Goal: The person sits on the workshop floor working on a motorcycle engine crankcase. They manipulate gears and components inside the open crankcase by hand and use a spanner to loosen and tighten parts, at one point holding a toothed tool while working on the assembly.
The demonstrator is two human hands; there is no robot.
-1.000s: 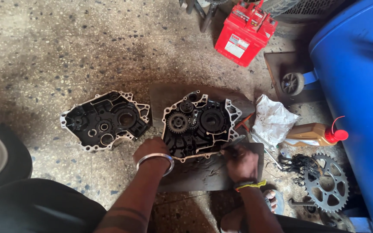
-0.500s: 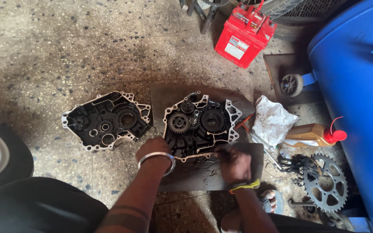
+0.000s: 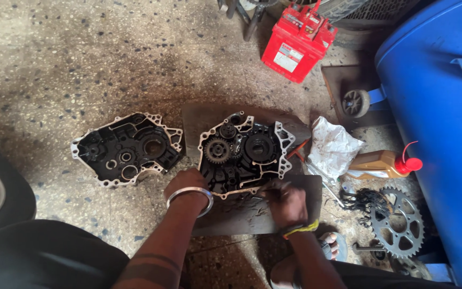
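Left hand (image 3: 187,181) rests on the near-left rim of the engine case half (image 3: 244,152), which sits on a dark mat (image 3: 241,214) on the speckled floor (image 3: 81,64). The hand's fingers curl over the case edge; whether they pinch anything cannot be told. A metal bangle (image 3: 190,197) sits at the wrist.

Right hand (image 3: 286,202) is at the near-right edge of the same case, fingers closed together around a thin dark tool or part (image 3: 264,190) whose tip touches the gasket face. Compared with a second ago, this hand has shifted slightly leftward along the case's near rim, and the left hand has crept a little up onto the casting. Judgement: work is proceeding along the mating face, the left hand steadying the case.

The case holds gears, upright face toward the camera. A second case half (image 3: 126,149) lies well apart to the left, untouched.

Nearby: white crumpled bag (image 3: 332,147), amber bottle with red cap (image 3: 383,163), sprocket (image 3: 397,222), red battery (image 3: 297,35), blue drum (image 3: 445,123).
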